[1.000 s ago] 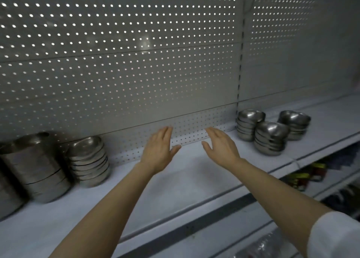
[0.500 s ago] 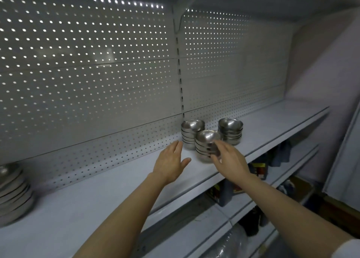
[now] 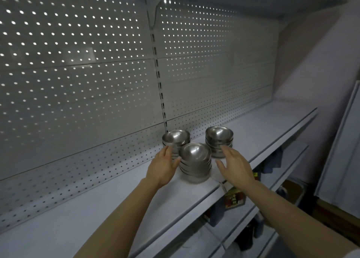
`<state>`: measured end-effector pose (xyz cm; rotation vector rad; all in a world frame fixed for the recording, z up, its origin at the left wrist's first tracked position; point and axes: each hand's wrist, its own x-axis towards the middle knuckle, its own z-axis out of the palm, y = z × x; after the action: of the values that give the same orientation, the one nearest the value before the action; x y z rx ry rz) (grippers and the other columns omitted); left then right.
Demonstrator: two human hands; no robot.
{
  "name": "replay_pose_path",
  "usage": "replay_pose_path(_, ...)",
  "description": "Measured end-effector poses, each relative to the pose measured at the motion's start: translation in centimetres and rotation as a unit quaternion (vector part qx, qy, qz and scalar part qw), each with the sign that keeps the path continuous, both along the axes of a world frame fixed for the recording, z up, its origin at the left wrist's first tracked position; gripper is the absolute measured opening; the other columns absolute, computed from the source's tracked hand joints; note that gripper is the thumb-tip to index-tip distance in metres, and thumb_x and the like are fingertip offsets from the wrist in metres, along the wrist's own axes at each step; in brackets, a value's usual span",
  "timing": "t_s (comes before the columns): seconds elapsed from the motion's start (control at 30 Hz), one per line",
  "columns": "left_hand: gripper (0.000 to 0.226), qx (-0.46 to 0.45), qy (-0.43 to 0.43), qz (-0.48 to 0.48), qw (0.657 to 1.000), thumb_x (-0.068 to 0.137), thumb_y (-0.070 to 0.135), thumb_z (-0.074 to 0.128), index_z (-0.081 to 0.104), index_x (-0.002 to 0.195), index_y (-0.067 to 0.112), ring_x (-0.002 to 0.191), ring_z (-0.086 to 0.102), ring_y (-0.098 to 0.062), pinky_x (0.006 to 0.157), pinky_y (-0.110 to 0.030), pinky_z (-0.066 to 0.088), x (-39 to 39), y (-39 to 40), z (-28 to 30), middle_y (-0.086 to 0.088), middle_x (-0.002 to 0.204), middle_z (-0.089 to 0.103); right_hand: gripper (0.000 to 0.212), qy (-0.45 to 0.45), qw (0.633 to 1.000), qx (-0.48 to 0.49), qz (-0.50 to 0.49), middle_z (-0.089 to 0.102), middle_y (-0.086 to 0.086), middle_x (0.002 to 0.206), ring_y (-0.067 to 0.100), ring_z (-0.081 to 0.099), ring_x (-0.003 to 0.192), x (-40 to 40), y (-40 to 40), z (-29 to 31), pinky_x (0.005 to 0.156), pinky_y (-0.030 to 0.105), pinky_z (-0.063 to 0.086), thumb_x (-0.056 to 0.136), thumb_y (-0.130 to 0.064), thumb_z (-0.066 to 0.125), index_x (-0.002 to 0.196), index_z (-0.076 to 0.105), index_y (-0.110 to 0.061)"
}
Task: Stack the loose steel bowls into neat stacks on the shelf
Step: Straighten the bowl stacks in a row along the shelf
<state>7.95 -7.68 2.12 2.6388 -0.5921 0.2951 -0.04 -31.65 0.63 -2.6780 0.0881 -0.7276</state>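
Note:
Three stacks of small steel bowls stand on the white shelf (image 3: 97, 209). The front stack (image 3: 195, 163) is nearest me, one stack (image 3: 176, 139) stands behind it to the left by the perforated back panel, and another stack (image 3: 219, 139) stands to the right. My left hand (image 3: 163, 166) is flat with straight fingers at the left side of the front stack, its thumb at the bowls. My right hand (image 3: 232, 164) is spread with straight fingers just right of that stack, a small gap between them. Neither hand holds anything.
The perforated back panel (image 3: 78, 82) rises behind the shelf, with a slotted upright (image 3: 159, 94) in it. A lower shelf (image 3: 272, 172) holds dark goods and a coloured packet (image 3: 234, 198). A white board (image 3: 342, 150) leans at the right.
The view has swung right, so the stacks at the left are out of sight. Both hands have moved forward to either side of the front bowl stack.

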Motion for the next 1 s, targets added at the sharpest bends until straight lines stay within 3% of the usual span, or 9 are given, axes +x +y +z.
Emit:
replay_pose_path(0.3,0.068,-0.153,0.055,0.077,0.984,0.103,0.051,0.031,0.016,0.157,0.013,0.147,0.028,-0.024,0.116,-0.036,0.025,5.5,-0.4,-1.1,-0.008,0.163,0.021,0.053,-0.009,0.999,0.024,0.039,0.052,0.015,0.137,0.030,0.053,0.120,8.3,0.0,2.4,0.090,0.037,0.047,0.099,-0.035,0.044,0.144,0.036,-0.010)
replay_pose_path(0.43,0.070,-0.210,0.097,0.102,0.968,0.103,0.051,0.029,0.009,0.158,0.012,0.151,0.015,-0.021,0.120,-0.034,0.015,7.7,-1.1,-1.1,-0.006,0.166,0.011,0.055,0.007,0.993,0.081,0.082,0.042,0.011,0.148,0.028,0.040,0.135,12.7,-0.2,3.4,0.106,0.040,0.038,0.101,-0.039,0.039,0.147,0.032,-0.010)
replay_pose_path(0.67,0.073,-0.327,0.146,0.139,0.923,0.102,0.056,0.025,0.002,0.159,0.018,0.153,0.005,-0.016,0.123,-0.035,0.007,9.8,-3.1,-2.5,0.001,0.167,0.003,0.060,0.111,0.967,0.165,0.162,0.029,0.004,0.156,0.022,0.031,0.142,19.2,-0.2,3.1,0.115,0.043,0.027,0.100,-0.050,0.030,0.152,0.022,-0.020)
replay_pose_path(0.8,0.074,-0.378,0.166,0.133,0.901,0.098,0.062,0.023,0.001,0.159,0.027,0.152,0.006,-0.014,0.125,-0.041,0.009,10.5,-3.7,-3.0,0.006,0.166,0.003,0.057,0.168,0.928,0.247,0.221,0.030,0.000,0.155,0.018,0.032,0.141,21.5,-0.2,2.3,0.114,0.034,0.024,0.099,-0.051,0.033,0.151,0.024,-0.027)
replay_pose_path(0.9,0.080,-0.427,0.189,0.117,0.876,0.087,0.080,0.025,0.004,0.156,0.044,0.152,0.015,-0.017,0.121,-0.053,0.021,10.7,-3.9,-3.9,0.010,0.165,0.010,0.055,0.200,0.898,0.298,0.255,0.029,-0.002,0.156,0.016,0.026,0.143,22.7,0.0,1.4,0.114,0.032,0.019,0.100,-0.050,0.033,0.150,0.027,-0.030)
replay_pose_path(1.0,0.084,-0.454,0.204,0.106,0.861,0.076,0.093,0.025,0.010,0.150,0.056,0.150,0.023,-0.018,0.118,-0.055,0.028,10.7,-4.2,-4.3,0.010,0.164,0.019,0.055,0.224,0.870,0.329,0.290,0.023,-0.005,0.158,0.015,0.019,0.145,23.4,0.2,0.3,0.116,0.034,0.016,0.100,-0.052,0.030,0.151,0.023,-0.034)
